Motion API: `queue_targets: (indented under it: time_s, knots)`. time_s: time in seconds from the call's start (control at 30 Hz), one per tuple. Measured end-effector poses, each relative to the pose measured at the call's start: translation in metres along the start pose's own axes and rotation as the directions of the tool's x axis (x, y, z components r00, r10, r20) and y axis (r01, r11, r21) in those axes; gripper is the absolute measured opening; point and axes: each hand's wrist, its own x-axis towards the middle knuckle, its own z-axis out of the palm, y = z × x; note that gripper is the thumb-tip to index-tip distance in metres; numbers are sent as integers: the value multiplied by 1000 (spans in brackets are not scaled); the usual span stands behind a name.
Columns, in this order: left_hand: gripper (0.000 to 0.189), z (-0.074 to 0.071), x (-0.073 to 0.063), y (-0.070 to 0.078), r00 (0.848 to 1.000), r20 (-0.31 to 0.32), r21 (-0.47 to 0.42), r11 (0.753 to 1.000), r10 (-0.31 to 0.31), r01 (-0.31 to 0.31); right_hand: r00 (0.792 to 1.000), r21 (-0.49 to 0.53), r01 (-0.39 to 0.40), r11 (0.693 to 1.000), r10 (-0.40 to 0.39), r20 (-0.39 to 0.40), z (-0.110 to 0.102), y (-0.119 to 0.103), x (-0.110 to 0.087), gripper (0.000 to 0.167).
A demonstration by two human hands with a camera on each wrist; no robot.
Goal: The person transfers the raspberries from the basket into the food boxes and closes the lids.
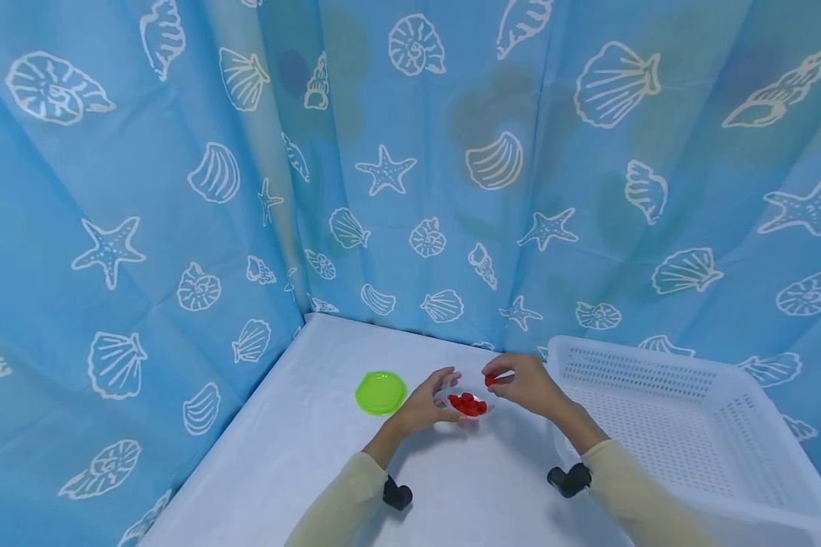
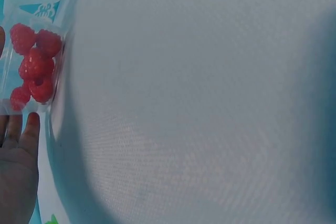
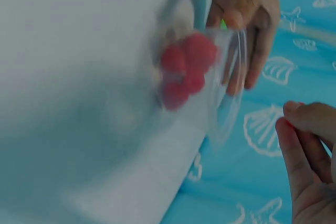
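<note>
My left hand [image 1: 419, 406] grips a small clear plastic container [image 3: 235, 77] by its side, slightly above the table. Several raspberries [image 2: 37, 66] lie inside it; the head view shows them as a red cluster. Just to the right of the container, my right hand [image 1: 528, 389] pinches a single raspberry [image 1: 489, 380] between thumb and fingertips. In the right wrist view that raspberry is mostly hidden by the fingers. A bright green plate [image 1: 381, 393] lies on the table, left of the container and beyond the left forearm.
A large white perforated plastic basket [image 1: 657, 433] stands on the right, close to the right forearm. White cloth covers the table [image 1: 301, 456]. Blue curtains [image 1: 410, 190] with shell prints hang along the left and back edges.
</note>
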Motion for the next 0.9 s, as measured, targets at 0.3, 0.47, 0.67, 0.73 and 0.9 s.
queue_targets:
  time_s: [0.3, 0.47, 0.67, 0.73, 0.9]
  knots:
    - [94, 2, -4, 1, 1000, 10, -1, 1000, -4, 4, 997, 12, -30, 999, 30, -68, 36, 1, -1, 35]
    - [93, 3, -5, 2, 1000, 12, -7, 1000, -9, 9, 994, -9, -68, 998, 67, -82, 44, 7, -1, 36]
    - [93, 2, -2, 0, 1000, 8, -3, 1000, 7, -7, 995, -51, -72, 996, 68, -76, 51, 9, 0, 38]
    - [94, 1, -2, 0, 1000, 3, 6, 1000, 8, -8, 996, -60, -60, 996, 56, -72, 52, 9, 1, 38]
    - [95, -1, -3, 0, 1000, -4, 15, 1000, 4, -4, 998, -59, -43, 997, 40, -51, 54, 9, 4, 38]
